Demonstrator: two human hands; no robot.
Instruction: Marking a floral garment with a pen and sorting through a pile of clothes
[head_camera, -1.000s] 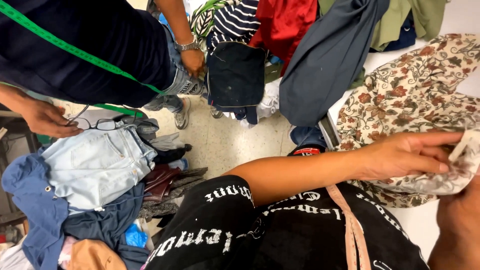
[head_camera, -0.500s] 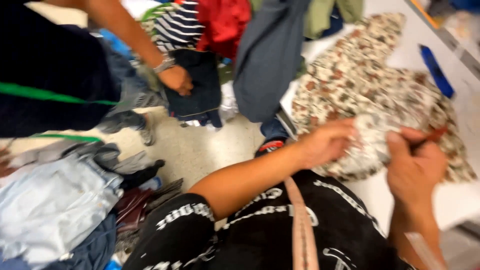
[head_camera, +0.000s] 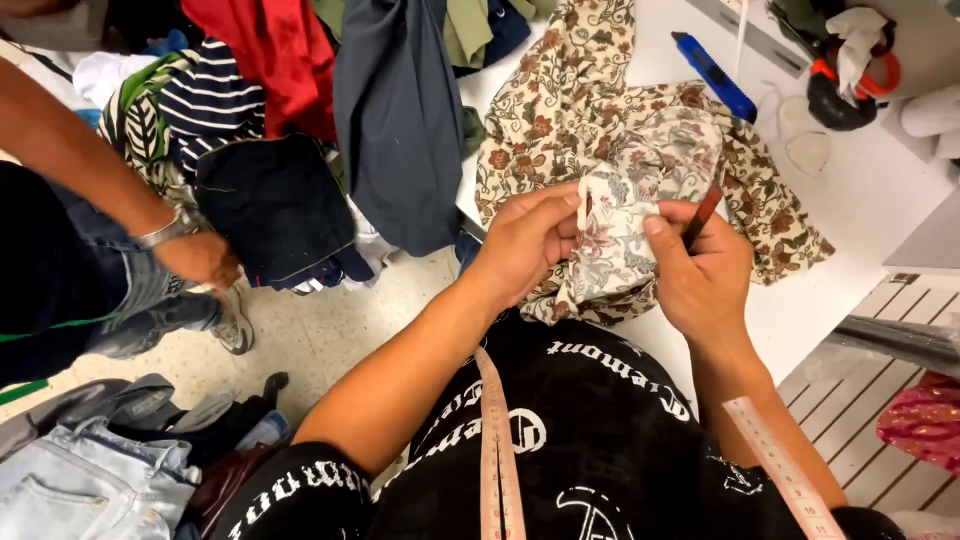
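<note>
This looks like a tailoring workshop: many garments (head_camera: 398, 110) hang over a white desk (head_camera: 860, 200), a measuring tape (head_camera: 497, 455) lies around the person's neck, and jeans (head_camera: 90, 485) are piled on the floor.

Left hand (head_camera: 525, 245) and right hand (head_camera: 700, 275) raised together — fingers pinched shut.

No packages, signs or screens in view — no label plainly visible on any garment
</note>
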